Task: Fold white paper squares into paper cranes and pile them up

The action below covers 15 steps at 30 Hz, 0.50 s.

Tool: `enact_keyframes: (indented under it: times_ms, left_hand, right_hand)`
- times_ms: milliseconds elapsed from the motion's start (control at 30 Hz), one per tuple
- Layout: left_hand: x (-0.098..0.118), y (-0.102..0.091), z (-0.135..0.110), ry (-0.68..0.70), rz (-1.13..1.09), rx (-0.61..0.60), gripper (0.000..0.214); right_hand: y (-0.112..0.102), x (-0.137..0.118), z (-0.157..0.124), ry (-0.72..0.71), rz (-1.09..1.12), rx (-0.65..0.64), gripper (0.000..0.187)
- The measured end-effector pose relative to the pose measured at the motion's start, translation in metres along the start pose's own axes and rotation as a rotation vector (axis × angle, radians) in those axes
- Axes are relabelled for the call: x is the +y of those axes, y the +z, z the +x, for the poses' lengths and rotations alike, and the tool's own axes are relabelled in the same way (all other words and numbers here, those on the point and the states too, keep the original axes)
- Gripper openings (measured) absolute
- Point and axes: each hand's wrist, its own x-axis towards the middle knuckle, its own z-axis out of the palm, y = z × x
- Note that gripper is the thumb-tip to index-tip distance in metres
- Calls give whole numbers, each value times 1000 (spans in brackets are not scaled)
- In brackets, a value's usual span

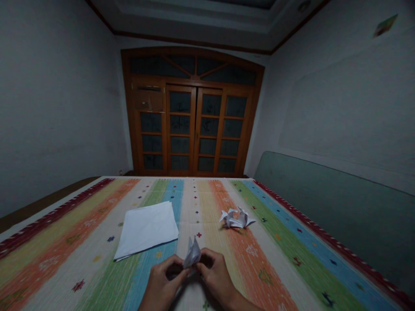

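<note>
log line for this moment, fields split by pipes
left hand: pinching folded paper piece | right hand: pinching same piece | striped tablecloth: white paper sheets at left, origami figures at right

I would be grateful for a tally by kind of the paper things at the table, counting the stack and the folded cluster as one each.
Paper stack: 1
Folded cluster: 1 (its separate pieces are hard to tell apart)
Folded piece, held between the left hand and right hand: 1
Total: 3
</note>
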Motion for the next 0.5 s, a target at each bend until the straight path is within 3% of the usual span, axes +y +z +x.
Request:
enact_keyframes:
  times_ms: [133, 267, 500]
  left_hand:
    - [2, 0, 3, -70, -96, -16, 24]
    - [-1, -2, 3, -92, -131, -25, 22]
    - [-4, -2, 3, 14, -168, -28, 11]
  right_hand:
    - [2, 1, 1, 39, 121, 95, 22]
    - [2, 2, 1, 21, 137, 113, 13]
    - [2, 5, 0, -1, 144, 87, 9]
